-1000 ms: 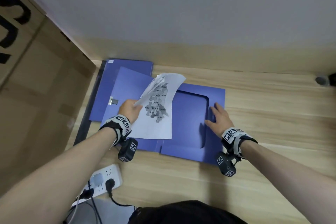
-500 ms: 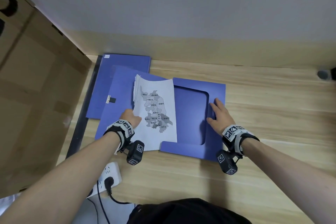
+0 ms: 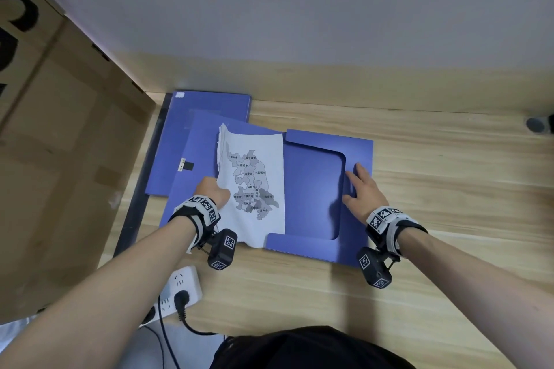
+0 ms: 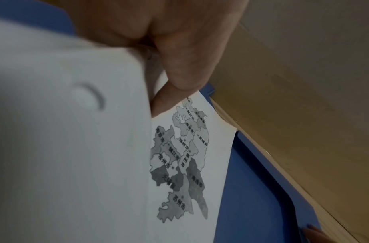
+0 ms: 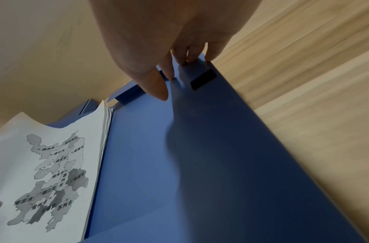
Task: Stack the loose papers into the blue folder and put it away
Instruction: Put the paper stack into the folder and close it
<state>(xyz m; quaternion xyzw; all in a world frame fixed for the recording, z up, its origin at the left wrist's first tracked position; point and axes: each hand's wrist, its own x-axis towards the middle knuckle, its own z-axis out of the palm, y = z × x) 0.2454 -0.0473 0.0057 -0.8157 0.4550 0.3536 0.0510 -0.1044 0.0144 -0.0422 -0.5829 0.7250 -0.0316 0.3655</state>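
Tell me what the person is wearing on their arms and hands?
Both forearms are bare, with no sleeves, and the left hand and right hand have no gloves. Each wrist wears a black and white strap printed with square checkered markers. A small black box-shaped camera with the same markers hangs under each wrist.

We see the papers (image 3: 254, 183) lying in the open folder (image 3: 314, 189) on the desk (image 3: 434, 204), a second folder (image 3: 207, 111) behind-left.
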